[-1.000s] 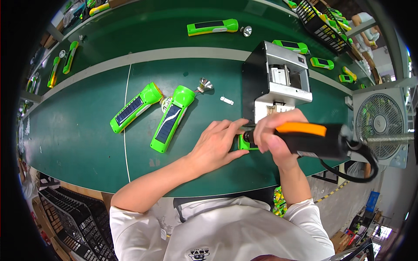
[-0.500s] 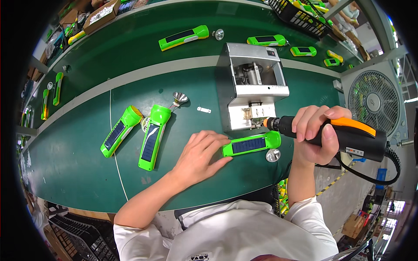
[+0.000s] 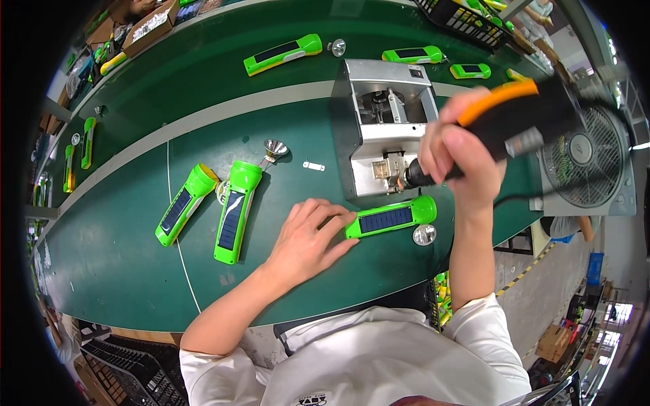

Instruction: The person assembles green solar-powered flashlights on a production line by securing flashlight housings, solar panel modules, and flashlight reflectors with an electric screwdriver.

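Note:
My right hand [image 3: 467, 152] is wrapped round a black and orange electric screwdriver [image 3: 521, 122], blurred by motion. Its tip is at the front of a silver machine [image 3: 396, 139], by a small metal fixture [image 3: 387, 169]. My left hand [image 3: 311, 237] rests on the green bench, thumb and forefinger at either side of the tail end of a green flashlight [image 3: 386, 220] with a solar panel facing up. Beside that flashlight's head lies a round reflector [image 3: 424, 235]. Two more flashlights, one [image 3: 237, 213] with a reflector [image 3: 275, 149] on wires, the other [image 3: 186, 205] tilted, lie to the left.
A small white strip [image 3: 313, 166] lies left of the machine. Along the far lane are several flashlights, one being [image 3: 283, 54] near a loose reflector [image 3: 337, 47]. A fan [image 3: 581, 152] stands at the right. A black basket [image 3: 460, 24] sits at the back.
The screwdriver and my right hand have swung up and to the left, its tip staying near the machine's fixture. My left hand and the flashlight it holds are nearly where they were.

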